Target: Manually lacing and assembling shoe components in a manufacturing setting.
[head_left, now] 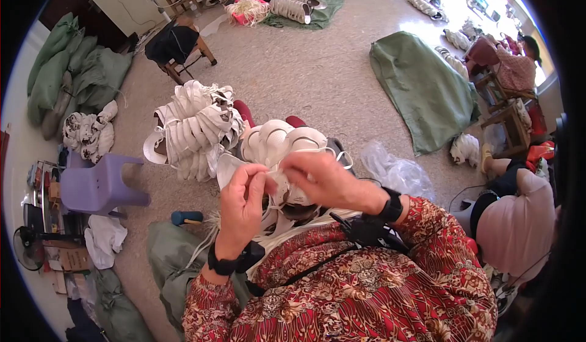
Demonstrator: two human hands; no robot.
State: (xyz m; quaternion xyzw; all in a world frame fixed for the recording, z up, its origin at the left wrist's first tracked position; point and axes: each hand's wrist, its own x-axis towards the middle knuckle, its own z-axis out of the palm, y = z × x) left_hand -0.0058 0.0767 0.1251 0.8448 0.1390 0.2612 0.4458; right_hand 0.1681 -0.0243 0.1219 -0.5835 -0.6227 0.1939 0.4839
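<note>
Red-patterned clothing (pixel 342 281) is lying nearest; one bundle of white shoe uppers (pixel 270 140) is resting just beyond, probably light, pliable, best gripped by its edges; left hand (pixel 243 200) and right hand (pixel 323 180) are pinching above it, contents unclear; one white stack (pixel 198 128) and one purple chair (pixel 91 186) are standing leftward.
</note>
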